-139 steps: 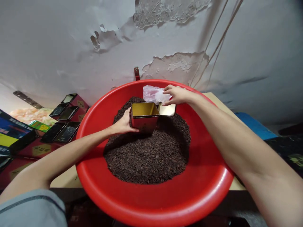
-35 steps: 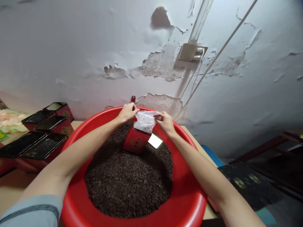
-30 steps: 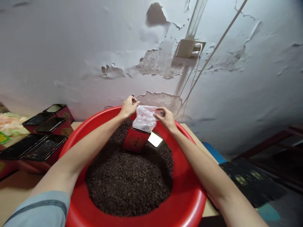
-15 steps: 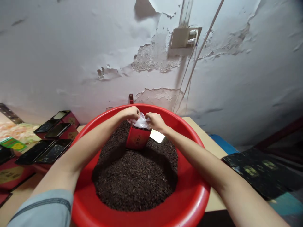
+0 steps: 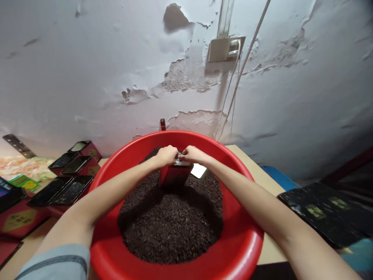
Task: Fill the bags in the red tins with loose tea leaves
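Note:
A red box stands upright on dark loose leaves that look like tea, inside a big red plastic basin. Out of the box's top shows a little of a clear plastic bag. My left hand is closed at the left of the opening, its fingertips on the bag. From the other side my right hand pinches the bag, close against the left. Both hands hide much of the bag's top. Just right of the box lies a small white card on the leaves.
On the left stand several red boxes with dark open tops, beside a green packet and a heap of pale wrappings. A black sheet-like item lies at right. Behind is a peeling wall with a socket and hanging cords.
The bag's top stood up above the box before; now it sits lower, near the rim. My hands have come closer together over the opening. The view has tilted slightly.

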A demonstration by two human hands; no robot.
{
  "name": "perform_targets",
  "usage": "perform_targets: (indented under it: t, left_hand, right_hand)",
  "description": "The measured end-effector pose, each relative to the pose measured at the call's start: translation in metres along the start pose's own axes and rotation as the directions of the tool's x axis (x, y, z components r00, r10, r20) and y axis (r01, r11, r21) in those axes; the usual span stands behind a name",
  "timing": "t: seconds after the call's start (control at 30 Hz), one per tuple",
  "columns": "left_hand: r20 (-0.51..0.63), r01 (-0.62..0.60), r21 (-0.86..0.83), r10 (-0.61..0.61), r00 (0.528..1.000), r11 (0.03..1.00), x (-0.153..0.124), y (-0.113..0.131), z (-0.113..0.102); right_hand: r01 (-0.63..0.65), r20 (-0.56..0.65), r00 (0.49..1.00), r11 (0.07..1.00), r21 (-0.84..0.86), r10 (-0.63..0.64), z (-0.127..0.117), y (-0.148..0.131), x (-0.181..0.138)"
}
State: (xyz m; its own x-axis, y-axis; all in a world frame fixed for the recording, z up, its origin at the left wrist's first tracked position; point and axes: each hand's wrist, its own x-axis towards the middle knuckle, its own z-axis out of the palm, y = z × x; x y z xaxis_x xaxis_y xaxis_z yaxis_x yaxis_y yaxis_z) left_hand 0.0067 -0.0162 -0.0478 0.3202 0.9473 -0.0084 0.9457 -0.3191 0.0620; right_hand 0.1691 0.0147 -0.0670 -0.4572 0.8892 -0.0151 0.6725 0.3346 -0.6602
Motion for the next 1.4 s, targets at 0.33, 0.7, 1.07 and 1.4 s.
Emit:
perform_targets:
  t: [0.33,0.7,1.07,1.4]
  left_hand:
    - [-0.32,-0.004,-0.385,-0.13,0.938,0.923,-0.016,-0.034,0.023]
    - [-0.208,-0.007,-0.86,-0.338,0.918,0.51,0.02,-0.018,-0.011]
    - [0.312,0.298,-0.039,-0.271,0.911,0.954,0.01,-0.017,-0.041]
    - [0.332,0.362,-0.3,-0.259,0.907,0.882,-0.007,-0.042,-0.007]
  right_hand:
    - [0.146,-0.353,0.917,0.98,-0.134,-0.185,-0.01,0.004,-0.005]
    - [0.13,-0.336,0.9,0.908,-0.399,-0.277,-0.007,0.004,-0.006]
    - [-0.163,0.018,0.987,0.983,0.082,0.162,0.002,0.027,0.007]
    - [-0.042,0.117,0.993,0.907,0.418,-0.008,0.02,0.037,0.009]
